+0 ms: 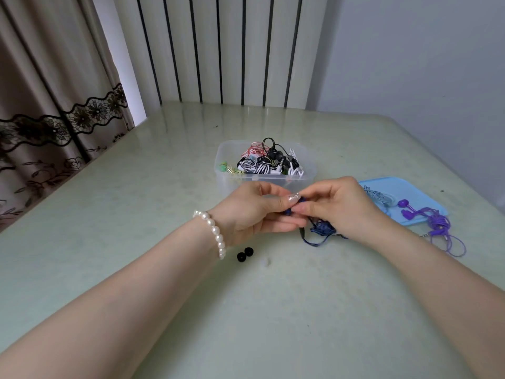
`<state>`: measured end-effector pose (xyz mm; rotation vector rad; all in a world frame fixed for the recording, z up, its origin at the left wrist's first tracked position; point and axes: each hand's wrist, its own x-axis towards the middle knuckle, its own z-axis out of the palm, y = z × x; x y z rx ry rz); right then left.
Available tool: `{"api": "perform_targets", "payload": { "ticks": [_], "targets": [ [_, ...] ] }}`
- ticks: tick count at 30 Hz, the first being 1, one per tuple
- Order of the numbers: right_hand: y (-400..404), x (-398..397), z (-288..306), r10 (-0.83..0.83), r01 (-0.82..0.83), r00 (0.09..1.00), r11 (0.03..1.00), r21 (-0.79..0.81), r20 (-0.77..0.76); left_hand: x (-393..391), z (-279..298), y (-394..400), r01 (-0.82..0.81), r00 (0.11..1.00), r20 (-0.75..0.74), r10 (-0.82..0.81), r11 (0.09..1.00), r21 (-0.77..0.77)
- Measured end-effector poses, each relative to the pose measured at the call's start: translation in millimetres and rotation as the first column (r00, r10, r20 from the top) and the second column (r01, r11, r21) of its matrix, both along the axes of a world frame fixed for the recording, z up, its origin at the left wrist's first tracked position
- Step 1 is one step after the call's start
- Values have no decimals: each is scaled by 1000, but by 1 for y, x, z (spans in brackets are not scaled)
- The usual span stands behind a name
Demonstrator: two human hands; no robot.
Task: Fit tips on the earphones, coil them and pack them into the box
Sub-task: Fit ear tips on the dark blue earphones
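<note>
Your left hand (257, 212) and right hand (338, 206) both pinch the dark blue earphones (293, 207) between them, its cord trailing toward 5 o'clock, while the two black tips (245, 254) lie on the desk (164, 187) at 7 o'clock, nearer your left.

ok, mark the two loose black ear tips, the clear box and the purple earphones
black ear tips (245, 254): head view, where the pair touch, on the table by the bracelet.
clear box (222, 160): head view, bare left wall.
purple earphones (437, 222): head view, bunched cord at the blue lid's edge.
</note>
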<state>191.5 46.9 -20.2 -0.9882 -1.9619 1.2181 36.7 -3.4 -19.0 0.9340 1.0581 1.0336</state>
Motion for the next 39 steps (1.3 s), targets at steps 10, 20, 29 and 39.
{"api": "perform_targets", "payload": {
  "ticks": [10, 20, 29, 39],
  "targets": [
    [14, 19, 6, -184, 175, 961, 983, 61, 206, -50, 15, 3, 23, 820, -567, 75, 986, 164],
    [0, 9, 2, -125, 107, 983, 985, 133, 134, -37, 23, -11, 428, 275, -925, -261, 895, -126],
    [-6, 7, 0, -70, 70, 998, 997, 33, -6, -31, 21, -12, 446, 132, -965, -227, 883, -147],
    [-4, 8, -3, -77, 76, 995, 997, -16, -56, -23, 21, -16, 475, 39, -990, -132, 874, -98]
  ]
}}
